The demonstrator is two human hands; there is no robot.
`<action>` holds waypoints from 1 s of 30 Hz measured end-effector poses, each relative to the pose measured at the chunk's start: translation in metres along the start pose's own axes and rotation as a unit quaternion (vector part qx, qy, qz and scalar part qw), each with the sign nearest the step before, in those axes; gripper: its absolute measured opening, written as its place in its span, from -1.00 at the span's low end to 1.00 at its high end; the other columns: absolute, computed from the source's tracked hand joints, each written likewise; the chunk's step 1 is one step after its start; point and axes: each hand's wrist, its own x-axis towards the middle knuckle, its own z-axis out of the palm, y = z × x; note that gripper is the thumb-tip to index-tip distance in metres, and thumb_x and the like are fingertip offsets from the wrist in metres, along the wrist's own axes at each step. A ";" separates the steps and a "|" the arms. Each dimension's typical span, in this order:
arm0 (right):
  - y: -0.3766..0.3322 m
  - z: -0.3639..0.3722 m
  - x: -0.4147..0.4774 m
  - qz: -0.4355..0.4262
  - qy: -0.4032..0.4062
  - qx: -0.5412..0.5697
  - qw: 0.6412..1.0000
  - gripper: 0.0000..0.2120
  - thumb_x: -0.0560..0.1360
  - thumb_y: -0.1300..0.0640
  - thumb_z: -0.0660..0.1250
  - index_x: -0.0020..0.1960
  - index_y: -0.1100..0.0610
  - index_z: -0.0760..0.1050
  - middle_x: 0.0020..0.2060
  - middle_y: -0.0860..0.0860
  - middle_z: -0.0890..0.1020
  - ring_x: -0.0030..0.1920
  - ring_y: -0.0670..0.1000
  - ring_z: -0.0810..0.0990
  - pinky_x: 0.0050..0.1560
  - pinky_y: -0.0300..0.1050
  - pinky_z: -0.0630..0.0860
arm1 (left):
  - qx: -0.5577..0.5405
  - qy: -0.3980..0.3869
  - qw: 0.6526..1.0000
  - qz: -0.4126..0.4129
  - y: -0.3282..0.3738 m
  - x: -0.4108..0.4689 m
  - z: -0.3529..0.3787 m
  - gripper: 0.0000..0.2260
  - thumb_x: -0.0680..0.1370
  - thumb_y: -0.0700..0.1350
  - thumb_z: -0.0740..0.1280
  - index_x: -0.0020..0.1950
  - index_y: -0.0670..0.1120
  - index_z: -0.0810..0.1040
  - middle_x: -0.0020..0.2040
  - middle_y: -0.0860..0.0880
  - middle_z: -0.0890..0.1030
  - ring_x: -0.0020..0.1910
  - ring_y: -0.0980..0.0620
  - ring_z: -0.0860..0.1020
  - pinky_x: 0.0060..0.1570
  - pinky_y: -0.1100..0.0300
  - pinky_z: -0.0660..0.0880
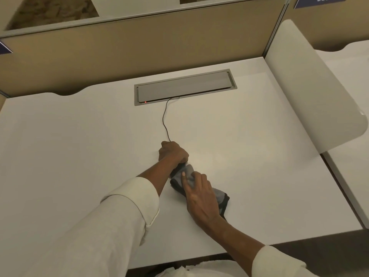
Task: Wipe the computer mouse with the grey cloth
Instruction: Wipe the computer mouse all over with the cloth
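Computer mouse [178,167] sits near the middle of the white desk [79,146], almost wholly covered: my left hand [173,153] is curled over its top with the fingers wrapped down round it, so only a sliver of dark body shows below my palm. Its thin black cable [164,120] comes out from under my knuckles and snakes away to the grey hatch [184,86] set into the desk, where a small red light [145,101] glows at the near left corner.

My right hand [199,194] grips the grey cloth [218,197], fingers bent over the bunched fabric and my thumb laid along it, pressing the cloth against the near end of the mouse, just below my left hand. The two hands are close together, nearly touching. The rest of the cloth trails back under my right palm and lies on the desk, its darker edge showing on both sides.

Both forearms come in from the bottom in white sleeves [111,226]. A beige partition [119,52] stands behind the desk and a white rounded divider [309,86] on the right.
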 end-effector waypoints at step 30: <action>-0.002 -0.007 -0.018 -0.010 -0.047 0.005 0.999 -0.26 0.39 0.14 0.63 0.52 0.15 0.46 0.23 0.26 0.62 0.10 0.18 0.65 0.01 0.04 0.71 | 0.020 0.001 1.000 0.017 -0.002 0.004 0.003 -0.42 0.48 -0.07 0.54 0.42 -0.24 0.44 0.28 -0.19 0.41 0.24 -0.18 0.61 0.02 0.04 0.65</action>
